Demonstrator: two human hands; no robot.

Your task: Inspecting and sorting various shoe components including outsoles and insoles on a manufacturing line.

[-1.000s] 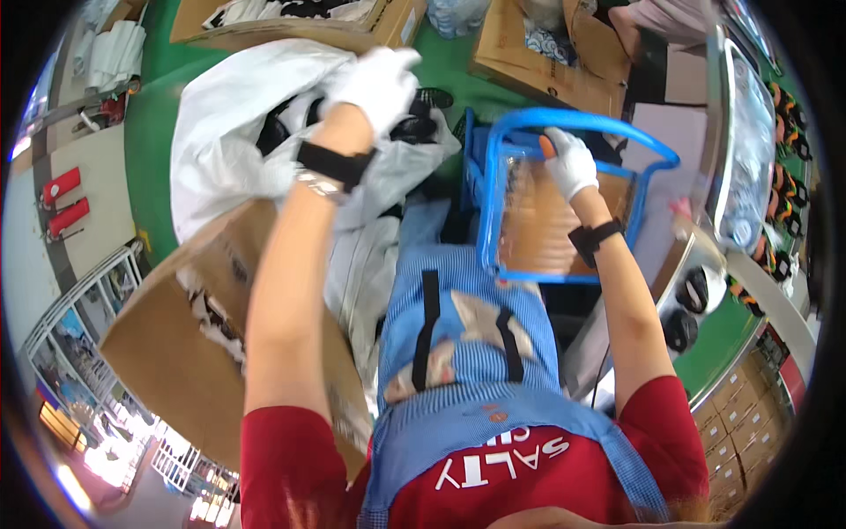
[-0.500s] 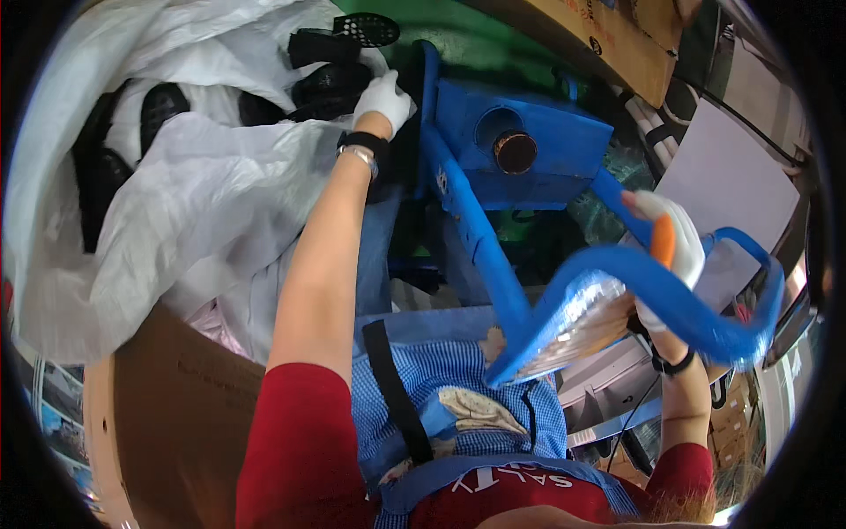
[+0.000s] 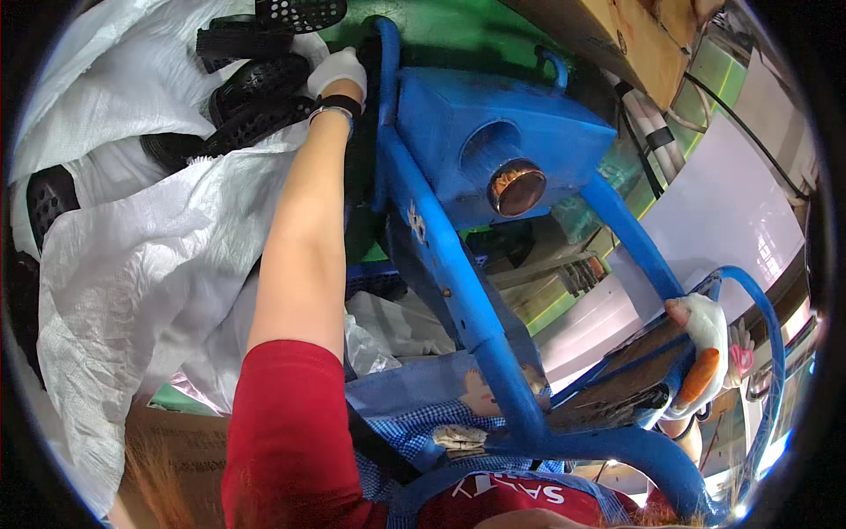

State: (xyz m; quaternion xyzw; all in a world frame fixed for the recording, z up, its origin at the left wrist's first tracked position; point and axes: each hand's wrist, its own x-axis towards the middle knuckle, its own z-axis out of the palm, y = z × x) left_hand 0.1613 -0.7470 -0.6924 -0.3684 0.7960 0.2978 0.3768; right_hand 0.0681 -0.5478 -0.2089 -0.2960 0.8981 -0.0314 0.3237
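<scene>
My left hand (image 3: 337,74), in a white glove, reaches far forward beside black perforated shoes (image 3: 261,86) that lie in a white woven sack (image 3: 167,256). Its fingers are curled, and what they hold, if anything, is hidden. To its right stands a blue metal frame (image 3: 445,251) carrying a blue box (image 3: 480,110) with a round, rusty-rimmed tube (image 3: 517,188). My right hand (image 3: 705,339), also gloved, is at the right by the frame's bent blue tubing. Its fingers are closed around a smooth orange handle (image 3: 699,381); a bare fingertip shows through the glove.
A brown cardboard box (image 3: 181,454) stands at the lower left under the sack. Another carton (image 3: 621,35) juts in at the top right. A pale sheet (image 3: 718,189) and taped white pipes (image 3: 656,132) are at the right. Blue tubing passes close before my body.
The view has shifted, bringing the blue frame closer and lower. My left hand now appears farther up and left beside the shoes. The right hand appears lower and farther right, still with the orange handle.
</scene>
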